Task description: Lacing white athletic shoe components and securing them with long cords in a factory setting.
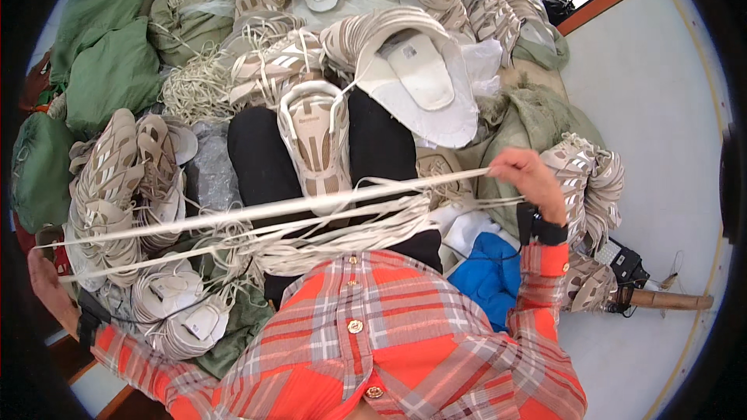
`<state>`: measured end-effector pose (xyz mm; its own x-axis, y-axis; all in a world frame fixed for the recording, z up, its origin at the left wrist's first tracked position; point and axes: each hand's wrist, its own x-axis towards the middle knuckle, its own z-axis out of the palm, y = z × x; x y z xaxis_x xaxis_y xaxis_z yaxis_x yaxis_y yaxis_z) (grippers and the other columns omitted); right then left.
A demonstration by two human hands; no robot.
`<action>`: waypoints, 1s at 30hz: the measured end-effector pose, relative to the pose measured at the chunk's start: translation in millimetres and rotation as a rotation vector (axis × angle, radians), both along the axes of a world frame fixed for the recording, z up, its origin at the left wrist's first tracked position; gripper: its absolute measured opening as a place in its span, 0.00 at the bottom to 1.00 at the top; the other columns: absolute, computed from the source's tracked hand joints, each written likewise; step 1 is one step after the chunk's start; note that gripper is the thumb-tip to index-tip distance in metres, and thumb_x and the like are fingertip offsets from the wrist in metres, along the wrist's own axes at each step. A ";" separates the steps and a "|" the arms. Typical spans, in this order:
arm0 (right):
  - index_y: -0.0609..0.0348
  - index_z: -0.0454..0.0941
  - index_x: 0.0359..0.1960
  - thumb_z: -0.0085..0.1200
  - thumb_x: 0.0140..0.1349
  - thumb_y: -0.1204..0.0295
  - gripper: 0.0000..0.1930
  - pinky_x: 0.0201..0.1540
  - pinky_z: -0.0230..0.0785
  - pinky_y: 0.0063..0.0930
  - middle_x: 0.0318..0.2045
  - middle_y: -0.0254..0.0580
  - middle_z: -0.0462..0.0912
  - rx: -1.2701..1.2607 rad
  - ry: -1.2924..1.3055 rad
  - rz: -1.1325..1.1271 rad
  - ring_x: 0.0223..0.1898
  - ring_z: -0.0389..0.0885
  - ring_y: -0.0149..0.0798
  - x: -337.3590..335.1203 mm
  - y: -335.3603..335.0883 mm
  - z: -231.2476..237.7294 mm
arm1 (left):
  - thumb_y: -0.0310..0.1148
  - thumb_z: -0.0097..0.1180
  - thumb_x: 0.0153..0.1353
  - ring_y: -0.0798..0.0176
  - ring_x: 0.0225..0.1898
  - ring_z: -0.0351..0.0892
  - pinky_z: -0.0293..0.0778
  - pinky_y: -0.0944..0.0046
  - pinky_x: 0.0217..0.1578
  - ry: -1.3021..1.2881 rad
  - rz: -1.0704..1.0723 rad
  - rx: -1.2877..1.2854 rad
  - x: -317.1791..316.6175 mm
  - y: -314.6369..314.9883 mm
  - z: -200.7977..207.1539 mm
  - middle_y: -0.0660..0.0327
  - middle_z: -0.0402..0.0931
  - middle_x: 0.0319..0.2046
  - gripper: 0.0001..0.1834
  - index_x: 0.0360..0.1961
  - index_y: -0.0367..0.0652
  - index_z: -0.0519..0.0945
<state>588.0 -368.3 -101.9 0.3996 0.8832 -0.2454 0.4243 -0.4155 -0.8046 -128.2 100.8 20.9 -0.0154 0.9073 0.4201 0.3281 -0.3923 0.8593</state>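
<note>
My arms are spread wide, with long cream shoelaces (389, 190) stretched between my two hands. At the far left, my left hand (53, 288) is closed on one end of the laces. My right hand (532, 179) pinches the other end, higher up at the right. A loose bundle of similar laces (342, 235) lies across my lap, below the stretched ones. Between my black-trousered knees rests a beige and white shoe upper (313, 128), toe toward me, with a lace at its collar.
Nested stacks of shoe uppers (113, 179) stand at the left, with more at the right (572, 179). Ahead lies a curved stack with white insoles (420, 70). Green sacks (109, 62) and a heap of laces (198, 82) lie around. A blue cloth (490, 272) sits by my right arm.
</note>
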 end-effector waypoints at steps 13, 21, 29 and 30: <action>0.70 0.73 0.42 0.44 0.62 0.77 0.10 0.43 0.76 0.28 0.36 0.50 0.80 0.855 0.878 -1.220 0.38 0.81 0.42 69.6 -147.7 -157.7 | 0.31 0.62 0.41 0.77 0.14 0.63 0.57 0.72 0.17 0.501 -0.346 -0.408 128.4 -120.6 -38.4 0.68 0.69 0.09 0.10 0.12 0.36 0.77; 0.67 0.66 0.53 0.49 0.61 0.78 0.18 0.41 0.74 0.28 0.37 0.50 0.81 0.359 0.611 -0.656 0.37 0.81 0.39 -30.1 -31.0 -43.4 | 0.34 0.61 0.44 0.50 0.37 0.74 0.66 0.51 0.39 1.506 -0.202 0.284 162.7 -89.1 -192.7 0.54 0.75 0.30 0.10 0.25 0.40 0.76; 0.64 0.75 0.29 0.52 0.55 0.76 0.03 0.31 0.70 0.41 0.25 0.52 0.73 0.359 -0.283 0.071 0.28 0.74 0.56 -150.2 148.3 -119.5 | 0.28 0.58 0.52 0.53 0.30 0.78 0.74 0.60 0.32 0.365 -0.704 -0.398 395.1 -198.5 -229.6 0.51 0.76 0.29 0.10 0.35 0.35 0.77; 0.64 0.75 0.29 0.52 0.55 0.76 0.03 0.31 0.70 0.41 0.25 0.52 0.73 0.356 -0.282 0.077 0.28 0.74 0.56 -157.6 149.6 -119.4 | 0.27 0.58 0.52 0.51 0.31 0.78 0.73 0.58 0.32 0.395 -0.659 -0.348 398.0 -207.6 -235.5 0.50 0.76 0.30 0.11 0.36 0.35 0.75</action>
<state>430.4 -218.7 -221.3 0.3368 0.9228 0.1870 0.6658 -0.0930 -0.7403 269.8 -106.7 -214.6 0.6521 0.7578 -0.0216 0.4263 -0.3430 0.8370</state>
